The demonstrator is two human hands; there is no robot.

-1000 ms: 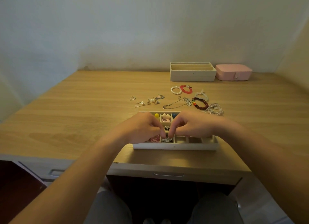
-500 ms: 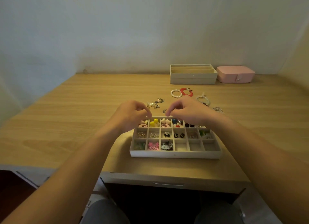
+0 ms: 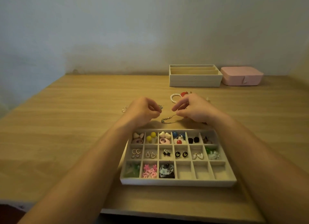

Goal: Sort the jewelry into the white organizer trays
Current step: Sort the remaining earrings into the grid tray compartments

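A: Head view. Pale wall [image 3: 117,31] behind, wood-grain worktop [image 3: 75,123] running up to it. Where is the tray?

B: Compartment tray [image 3: 177,182] at the near edge, long axis left to right, parallel to the worktop's front. Three rows of six cells. Far and middle rows hold earrings, mostly in pairs. In the near row the three left cells hold pieces.

A: Hands?

B: Both beyond the tray's far rim, apart from each other. Right hand [image 3: 195,110]: thumb and a finger pinch one end of a thin chain [image 3: 168,120], index finger stretched toward the left. Left hand [image 3: 143,111]: fingers curled, tips by a small silver piece [image 3: 160,106]. Cannot tell whether it is gripped.

A: Chain's lie?

B: Long axis near-left to far-right. Clasp end rests on the worktop between the hands. The other end rises to the right fingers.

A: Obscured items?

B: Red bracelet [image 3: 183,94] mostly behind the right hand. Pearl bracelet [image 3: 172,99] just left of it, partly cut off by the fingers. Left forearm crosses the tray's near-left corner. Green pieces in the near-left cell are blurred. Silver hooks [image 3: 124,109] left of the left hand are too small to identify.

A: Back of worktop?

B: Slotted tray [image 3: 194,80] near the wall, its slots running left to right. Pink case [image 3: 240,78] just beside it on the right, snap facing the camera.
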